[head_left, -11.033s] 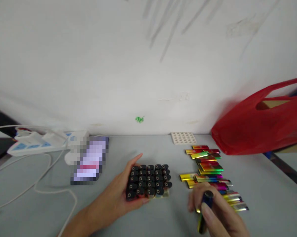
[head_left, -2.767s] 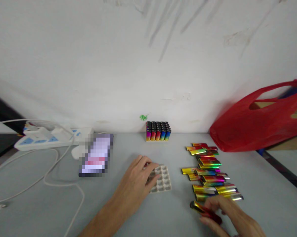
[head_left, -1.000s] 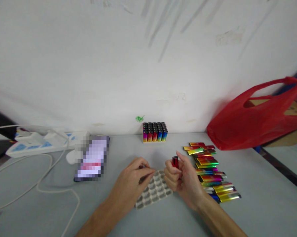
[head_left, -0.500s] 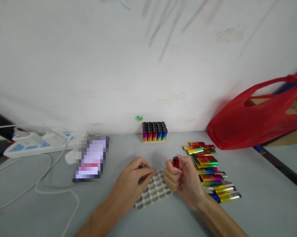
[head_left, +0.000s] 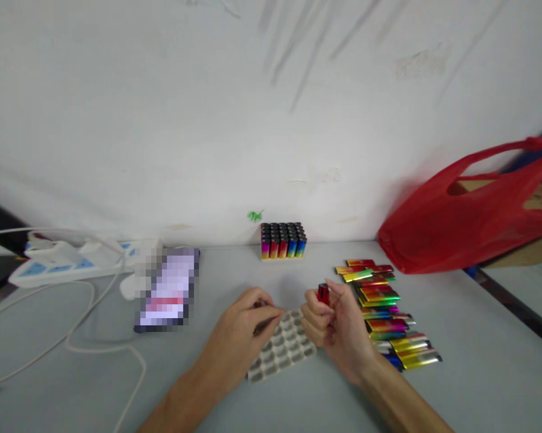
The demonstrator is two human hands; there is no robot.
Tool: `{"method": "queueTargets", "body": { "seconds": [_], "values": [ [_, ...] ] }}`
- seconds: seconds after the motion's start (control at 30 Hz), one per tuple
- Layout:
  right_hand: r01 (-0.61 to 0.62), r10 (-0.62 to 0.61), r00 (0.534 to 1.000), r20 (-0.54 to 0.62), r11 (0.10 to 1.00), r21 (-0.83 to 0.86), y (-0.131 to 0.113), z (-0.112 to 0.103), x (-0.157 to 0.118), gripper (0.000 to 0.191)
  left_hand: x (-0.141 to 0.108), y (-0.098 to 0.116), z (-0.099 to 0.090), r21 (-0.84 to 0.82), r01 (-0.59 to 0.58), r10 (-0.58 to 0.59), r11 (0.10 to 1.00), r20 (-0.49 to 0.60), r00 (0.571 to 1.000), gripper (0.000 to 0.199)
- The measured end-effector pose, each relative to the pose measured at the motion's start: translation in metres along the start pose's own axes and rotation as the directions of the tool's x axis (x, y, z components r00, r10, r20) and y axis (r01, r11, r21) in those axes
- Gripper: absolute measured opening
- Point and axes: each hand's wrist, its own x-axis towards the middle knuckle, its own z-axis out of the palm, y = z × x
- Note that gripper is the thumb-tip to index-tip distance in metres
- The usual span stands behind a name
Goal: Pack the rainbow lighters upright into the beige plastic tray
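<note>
A red lighter [head_left: 323, 293] with a black top stands upright in the closed fingers of my right hand [head_left: 336, 322], the thumb beside its top. My left hand [head_left: 248, 322] has thumb and forefinger pinched together at the far left edge of a pale tray [head_left: 283, 349] with rows of hollows. Whether those fingers grip the tray's edge or some small thing, I cannot make out. The hand hides the tray's left side. To the right of my right hand lie several shiny, many-coloured lighters [head_left: 381, 294] in a loose pile.
A tray packed with upright lighters [head_left: 283, 242] stands against the wall. At the left are a phone [head_left: 169, 288], a white power strip [head_left: 72, 261] and loose white cables [head_left: 130, 350]. A red bag [head_left: 460, 216] sits by the wall at the right.
My right hand has risen very slightly with the red lighter in it. My left hand and the tray look the same.
</note>
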Motion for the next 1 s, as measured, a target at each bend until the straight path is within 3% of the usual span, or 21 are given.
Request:
{"method": "queueTargets", "body": {
  "seconds": [0.2, 0.37, 0.47, 0.6, 1.0],
  "values": [
    [0.007, -0.008, 1.0, -0.014, 0.999, -0.042, 0.0, 0.0, 0.001, 0.064, 0.0, 0.0, 0.0, -0.001, -0.002, 0.002, 1.0, 0.0, 1.0, 0.024],
    [0.08, -0.127, 0.975, -0.184, 0.967, -0.242, 0.007, 0.0, 0.002, 0.052, 0.0, -0.001, 0.001, -0.003, -0.01, 0.01, 1.0, -0.005, 1.0, 0.023],
    [0.193, -0.299, 0.937, -0.182, 0.874, -0.446, 0.01, -0.001, 0.003, 0.044, -0.001, -0.001, 0.002, -0.011, -0.016, 0.016, 1.0, -0.002, 1.0, 0.023],
    [0.242, -0.44, 0.892, -0.105, 0.66, -0.712, 0.006, -0.002, 0.002, 0.036, -0.001, -0.002, 0.003, -0.02, -0.038, 0.038, 0.999, 0.0, 0.999, 0.022],
    [0.216, -0.41, 0.912, 0.02, 0.439, -0.872, 0.0, -0.008, 0.001, 0.027, -0.001, -0.005, 0.007, 0.002, -0.074, 0.074, 0.997, -0.027, 0.997, 0.019]
  ]
}}
